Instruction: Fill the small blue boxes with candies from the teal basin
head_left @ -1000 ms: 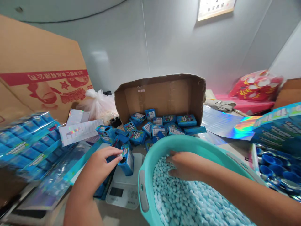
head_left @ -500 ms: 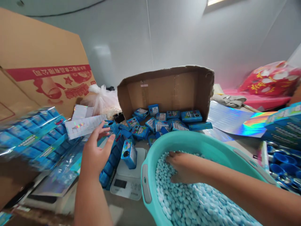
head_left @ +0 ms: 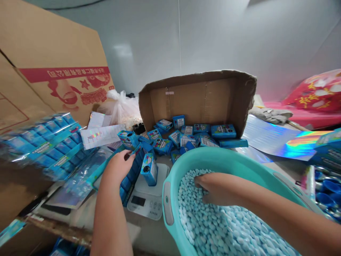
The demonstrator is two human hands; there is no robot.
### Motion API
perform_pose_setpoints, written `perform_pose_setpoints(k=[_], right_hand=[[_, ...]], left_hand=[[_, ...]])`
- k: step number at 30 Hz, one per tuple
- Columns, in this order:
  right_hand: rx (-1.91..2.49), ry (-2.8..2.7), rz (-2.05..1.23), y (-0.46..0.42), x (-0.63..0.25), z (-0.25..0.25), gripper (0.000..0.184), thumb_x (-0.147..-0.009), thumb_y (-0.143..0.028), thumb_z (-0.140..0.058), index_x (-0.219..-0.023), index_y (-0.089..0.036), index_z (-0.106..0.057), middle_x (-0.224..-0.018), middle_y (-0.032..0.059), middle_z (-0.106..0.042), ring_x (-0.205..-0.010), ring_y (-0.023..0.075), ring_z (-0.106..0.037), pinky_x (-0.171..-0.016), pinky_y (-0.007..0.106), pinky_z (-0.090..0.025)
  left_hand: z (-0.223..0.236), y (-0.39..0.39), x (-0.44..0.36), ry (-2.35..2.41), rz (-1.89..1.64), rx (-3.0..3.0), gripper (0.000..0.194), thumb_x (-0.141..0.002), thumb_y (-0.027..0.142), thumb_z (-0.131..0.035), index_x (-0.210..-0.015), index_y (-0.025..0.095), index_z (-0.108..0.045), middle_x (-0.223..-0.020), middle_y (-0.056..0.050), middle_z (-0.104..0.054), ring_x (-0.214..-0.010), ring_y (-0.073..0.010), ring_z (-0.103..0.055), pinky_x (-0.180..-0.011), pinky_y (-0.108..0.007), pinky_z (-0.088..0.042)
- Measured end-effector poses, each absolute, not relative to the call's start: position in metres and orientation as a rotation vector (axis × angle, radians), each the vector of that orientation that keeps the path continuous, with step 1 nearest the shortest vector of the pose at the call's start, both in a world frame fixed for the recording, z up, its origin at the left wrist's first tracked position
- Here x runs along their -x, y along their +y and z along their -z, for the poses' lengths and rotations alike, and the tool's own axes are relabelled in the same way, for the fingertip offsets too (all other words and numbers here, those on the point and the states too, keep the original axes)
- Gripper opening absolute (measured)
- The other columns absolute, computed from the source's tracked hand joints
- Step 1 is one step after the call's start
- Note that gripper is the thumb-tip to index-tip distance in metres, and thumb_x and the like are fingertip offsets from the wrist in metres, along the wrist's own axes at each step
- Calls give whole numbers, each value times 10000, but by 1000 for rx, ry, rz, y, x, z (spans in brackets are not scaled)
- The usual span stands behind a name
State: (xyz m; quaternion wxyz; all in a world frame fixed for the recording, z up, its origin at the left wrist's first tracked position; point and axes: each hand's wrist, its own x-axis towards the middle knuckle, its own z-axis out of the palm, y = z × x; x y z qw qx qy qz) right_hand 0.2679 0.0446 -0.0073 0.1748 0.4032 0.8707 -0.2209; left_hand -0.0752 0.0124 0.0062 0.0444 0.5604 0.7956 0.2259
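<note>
My left hand [head_left: 117, 170] reaches down onto a row of small blue boxes [head_left: 132, 173] left of the scale, fingers curled around one of them. An open small blue box [head_left: 149, 170] stands upright on the white digital scale [head_left: 146, 201], just right of that hand. My right hand [head_left: 213, 188] is inside the teal basin [head_left: 229, 161], fingers curled into the pale blue candies [head_left: 213, 227] that fill it.
A torn cardboard box [head_left: 197, 99] behind the basin holds several loose blue boxes [head_left: 186, 136]. Wrapped packs of blue boxes [head_left: 45, 145] and a big carton [head_left: 53, 71] stand at the left. Holographic sheets [head_left: 279, 140], blue caps [head_left: 326, 183] and a red bag [head_left: 317, 89] are at the right.
My left hand let go of the box on the scale, lifted open, then dropped onto the row of blue boxes. The right hand stayed in the candies, and the view shifted left.
</note>
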Motion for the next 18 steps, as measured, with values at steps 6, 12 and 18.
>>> perform_pose_setpoints(k=[6,12,18], right_hand=[[-1143,2476,618,44,-267,10,443,-754,-312,-700,-1184,-212,-661,-1070,119,-716,-943,360,-674,-761,419,-520],[-1200,2424,585,43,-264,10,418,-759,-301,-714,-1162,-192,-688,-1061,129,-718,-959,369,-675,-787,428,-526],[-1222,2372,539,44,-258,8,352,-754,-286,-735,-1089,-179,-729,-1049,144,-724,-961,391,-674,-791,453,-528]], left_hand=[[-3,15,76,2459,-569,-1732,393,-896,421,-510,-1166,194,-682,-1168,-114,-697,-1034,-275,-656,-888,-335,-491],[0,15,77,2468,-543,-1772,379,-897,419,-515,-1156,201,-686,-1155,-118,-698,-1043,-283,-653,-887,-337,-493],[-4,15,78,2469,-659,-1838,348,-911,392,-510,-1115,174,-689,-1104,-114,-703,-998,-274,-659,-902,-355,-504]])
